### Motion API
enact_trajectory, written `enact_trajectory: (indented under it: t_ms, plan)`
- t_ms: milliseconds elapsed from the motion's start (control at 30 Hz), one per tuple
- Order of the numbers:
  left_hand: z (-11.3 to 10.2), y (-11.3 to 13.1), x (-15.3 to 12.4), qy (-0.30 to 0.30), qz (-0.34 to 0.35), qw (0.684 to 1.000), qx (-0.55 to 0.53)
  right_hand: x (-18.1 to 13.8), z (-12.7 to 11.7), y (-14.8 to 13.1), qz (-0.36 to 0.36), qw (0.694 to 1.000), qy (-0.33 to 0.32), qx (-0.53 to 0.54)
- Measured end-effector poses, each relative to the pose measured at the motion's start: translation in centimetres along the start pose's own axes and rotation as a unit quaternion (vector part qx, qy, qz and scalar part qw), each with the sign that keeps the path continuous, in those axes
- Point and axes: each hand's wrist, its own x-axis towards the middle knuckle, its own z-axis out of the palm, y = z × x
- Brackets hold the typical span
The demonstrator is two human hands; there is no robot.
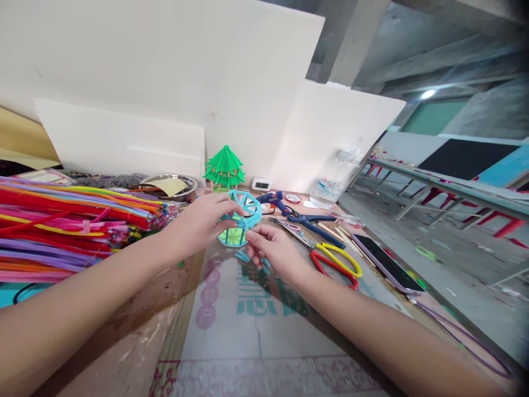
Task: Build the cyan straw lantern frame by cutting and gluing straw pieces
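Observation:
A small light-blue frame of thin struts (241, 237), with a yellow-green base inside, sits on the plastic-covered table in front of me. My left hand (217, 218) reaches over its left side, thumb and fingers closed on the frame's upper part. At its right edge my right hand (270, 248) is pinched, its fingertips close against a strut; whatever lies between them is too small to make out. Short light-blue strips (243, 256) lie on the table just under my right hand. The far side of the frame is partly covered by my left fingers.
Bundles of coloured pipe cleaners (74, 220) fill the left. Behind stand a green tiered-roof model (225, 168), a metal bowl (185, 186) and a small digital clock (262, 183). To the right lie a blue glue gun (275, 200), scissors (318, 256), blue-handled pliers (316, 223) and a phone (386, 262).

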Motion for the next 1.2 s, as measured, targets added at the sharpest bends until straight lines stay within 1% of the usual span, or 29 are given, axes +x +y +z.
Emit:
enact_trajectory:
  t_ms: [200,367,600,833,1033,1200]
  plan:
    - [0.6,0.0,-0.4,-0.012,-0.009,1.000,-0.014,0.4,-0.2,0.0,0.006,1.000,0.007,0.024]
    - [1.0,-0.3,-0.4,-0.001,0.021,1.000,0.005,0.6,-0.5,0.2,-0.001,1.000,-0.003,0.026]
    - [1.2,-0.7,-0.5,-0.014,0.053,0.998,0.009,0.8,-0.7,0.2,-0.005,1.000,-0.008,0.014]
    - [1.0,-0.6,-0.4,-0.013,0.048,0.999,0.015,0.4,-0.5,0.2,-0.006,1.000,0.019,0.007]
    - [1.1,-0.6,-0.3,-0.016,0.048,0.999,0.014,0.5,-0.2,0.5,-0.005,1.000,0.000,0.017]
    - [1.2,-0.8,-0.4,-0.012,0.039,0.999,0.001,0.9,0.0,0.7,-0.001,1.000,0.011,0.026]
